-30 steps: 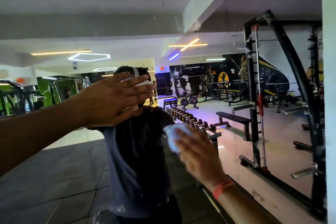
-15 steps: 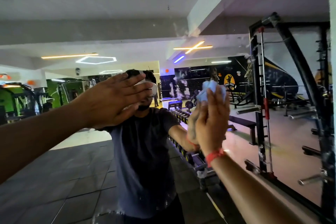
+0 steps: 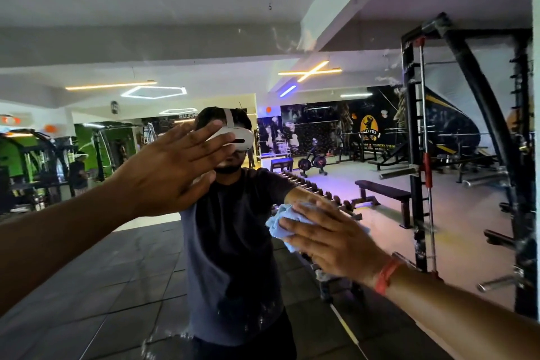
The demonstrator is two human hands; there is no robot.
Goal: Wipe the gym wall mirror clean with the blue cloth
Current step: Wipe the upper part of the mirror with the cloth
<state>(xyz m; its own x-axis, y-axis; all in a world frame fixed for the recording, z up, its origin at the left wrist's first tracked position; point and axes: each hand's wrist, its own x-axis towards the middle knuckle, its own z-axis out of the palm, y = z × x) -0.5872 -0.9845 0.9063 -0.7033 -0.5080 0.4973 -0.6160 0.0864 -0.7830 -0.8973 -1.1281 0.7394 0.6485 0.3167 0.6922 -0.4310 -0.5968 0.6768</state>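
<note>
Across nearly the whole head view spans the wall mirror, its right edge meeting a pale strip of wall. Smears and streaks show on the glass near its upper right, around the top of the reflected black rack. White specks dot the glass toward the bottom edge, below centre.

Reflected content, large to small: grey tiled floor at lower left; ceiling beam at upper right; the black rack along the right edge; a person's reflection at centre in a dark shirt with a white headset; a flat bench right of centre; a row of dumbbells running back from the centre.

Left hand: raised at centre-left of the mirror, fingers straight and slightly spread, pointing up-right. It holds nothing. Palm faces the glass; whether it touches cannot be told.

Right hand: lower, right of centre, fingers extended and laid flat over the blue cloth, pressing it toward the glass. An orange-red band sits on the wrist.

Blue cloth: bunched under the right hand's fingers, its folds sticking out on the left side of the hand, just right of the reflected torso, at mid-height of the mirror.
</note>
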